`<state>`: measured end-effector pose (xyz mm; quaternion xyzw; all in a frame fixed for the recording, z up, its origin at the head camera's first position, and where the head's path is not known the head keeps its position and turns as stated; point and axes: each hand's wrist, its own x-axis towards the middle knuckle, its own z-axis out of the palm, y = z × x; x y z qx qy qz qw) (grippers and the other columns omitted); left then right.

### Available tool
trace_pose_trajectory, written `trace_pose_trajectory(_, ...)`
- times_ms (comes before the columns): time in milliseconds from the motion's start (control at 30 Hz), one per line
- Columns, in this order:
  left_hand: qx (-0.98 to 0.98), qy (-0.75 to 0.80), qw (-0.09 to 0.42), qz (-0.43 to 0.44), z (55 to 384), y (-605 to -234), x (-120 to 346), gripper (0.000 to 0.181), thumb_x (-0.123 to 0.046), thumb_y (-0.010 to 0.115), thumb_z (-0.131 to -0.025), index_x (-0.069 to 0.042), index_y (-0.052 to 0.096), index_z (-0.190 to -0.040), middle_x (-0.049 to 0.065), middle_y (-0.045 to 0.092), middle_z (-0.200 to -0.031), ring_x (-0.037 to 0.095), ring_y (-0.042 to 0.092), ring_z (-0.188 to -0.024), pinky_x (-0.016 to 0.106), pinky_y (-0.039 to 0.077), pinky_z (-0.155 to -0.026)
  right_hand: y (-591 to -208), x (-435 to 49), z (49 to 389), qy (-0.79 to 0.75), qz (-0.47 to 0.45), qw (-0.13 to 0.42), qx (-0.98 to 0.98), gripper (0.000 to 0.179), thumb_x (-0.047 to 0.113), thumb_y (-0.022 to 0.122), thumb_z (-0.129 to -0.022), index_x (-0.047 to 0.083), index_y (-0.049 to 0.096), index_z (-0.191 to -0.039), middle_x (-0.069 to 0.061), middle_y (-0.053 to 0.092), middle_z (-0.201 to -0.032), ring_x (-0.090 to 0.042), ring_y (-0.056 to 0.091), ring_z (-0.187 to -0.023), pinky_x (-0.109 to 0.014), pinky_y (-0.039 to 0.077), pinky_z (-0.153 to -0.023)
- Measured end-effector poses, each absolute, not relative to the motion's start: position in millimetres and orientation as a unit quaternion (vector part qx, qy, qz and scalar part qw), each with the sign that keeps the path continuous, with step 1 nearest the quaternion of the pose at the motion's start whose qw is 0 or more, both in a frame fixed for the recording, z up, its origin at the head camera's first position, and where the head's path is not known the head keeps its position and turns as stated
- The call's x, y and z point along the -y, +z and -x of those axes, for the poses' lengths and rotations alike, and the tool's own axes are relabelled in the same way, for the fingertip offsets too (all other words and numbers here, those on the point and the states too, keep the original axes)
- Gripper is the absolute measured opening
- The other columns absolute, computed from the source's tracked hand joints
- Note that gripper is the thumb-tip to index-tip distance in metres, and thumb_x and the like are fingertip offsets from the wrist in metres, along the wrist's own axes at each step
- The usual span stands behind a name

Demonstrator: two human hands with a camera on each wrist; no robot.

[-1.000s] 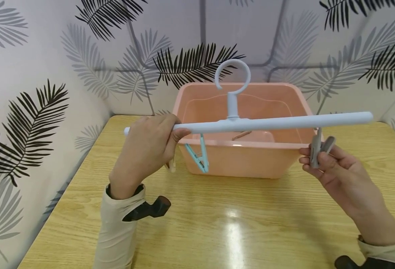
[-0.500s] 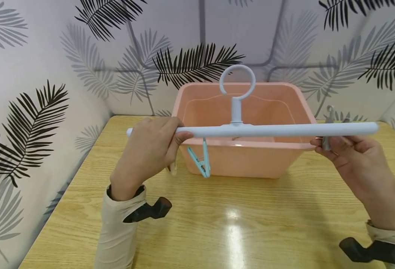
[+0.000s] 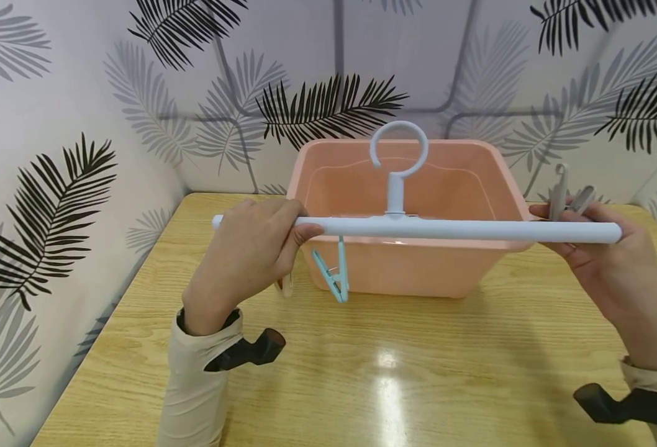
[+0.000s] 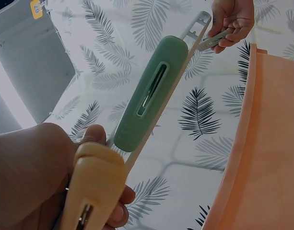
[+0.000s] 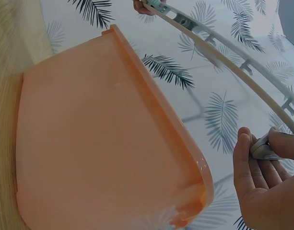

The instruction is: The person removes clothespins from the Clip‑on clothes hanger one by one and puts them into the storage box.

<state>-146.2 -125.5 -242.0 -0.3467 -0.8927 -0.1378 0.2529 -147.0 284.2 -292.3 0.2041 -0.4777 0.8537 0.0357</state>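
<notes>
My left hand [image 3: 244,261] grips the pale blue hanger [image 3: 474,230] near its left end, its bar level and its ring hook upward. A light teal clothespin [image 3: 334,273] hangs from the bar beside that hand. Below the palm, a yellow clothespin [image 4: 96,179] shows large in the left wrist view. Behind the bar's right part, my right hand [image 3: 613,261] pinches a grey clothespin [image 3: 559,195], whose hooked end points up. In the right wrist view, small pegs [image 5: 246,67] line the bar's underside; the grey clothespin sits between thumb and fingers, apart from them.
A pink plastic basin [image 3: 407,267] stands behind the hanger on the wooden table [image 3: 328,366]. Leaf-patterned covering [image 3: 194,93] hangs at the back and left. The bar hides part of the basin's front rim.
My right hand has risen with the grey clothespin, from below the bar to behind it, and moved right. The hanger's right end and hook have come down; the left hand keeps its grip.
</notes>
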Motion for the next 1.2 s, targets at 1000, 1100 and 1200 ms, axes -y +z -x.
trace_pose_trajectory(1000, 0.897, -0.133, 0.241, 0.347, 144.2, -241.1, 127.9, 0.026, -0.03, 0.059, -0.096, -0.008, 0.058, -0.082, -0.007, 0.048, -0.058, 0.013, 0.045, -0.047, 0.028, 0.033, -0.044, -257.8, -280.4, 184.5, 0.624, -0.099, 0.052, 0.773, 0.031, 0.015, 0.062, -0.093, 0.003, 0.061, -0.121, 0.003, 0.071, -0.105, -0.008, 0.068, -0.093, -0.02, 0.052, -0.079)
trace_pose_trajectory(1100, 0.897, -0.132, 0.24, 0.348, 144.4, -241.4, 128.0, 0.026, -0.03, 0.059, -0.096, -0.008, 0.059, -0.082, -0.007, 0.047, -0.058, 0.013, 0.045, -0.048, 0.028, 0.034, -0.044, -254.8, -278.9, 191.1, 0.583, -0.096, 0.045, 0.806, 0.033, 0.019, 0.062, -0.094, 0.003, 0.059, -0.123, 0.005, 0.072, -0.104, -0.006, 0.068, -0.095, -0.02, 0.052, -0.08)
trace_pose_trajectory(1200, 0.898, -0.132, 0.237, 0.347, 144.3, -241.6, 128.4, 0.026, -0.03, 0.059, -0.096, -0.008, 0.058, -0.082, -0.006, 0.048, -0.058, 0.013, 0.046, -0.048, 0.028, 0.034, -0.045, -252.6, -276.5, 198.5, 0.576, -0.111, 0.037, 0.809, 0.034, 0.017, 0.063, -0.093, 0.0, 0.059, -0.122, 0.003, 0.072, -0.104, -0.007, 0.068, -0.095, -0.02, 0.052, -0.08)
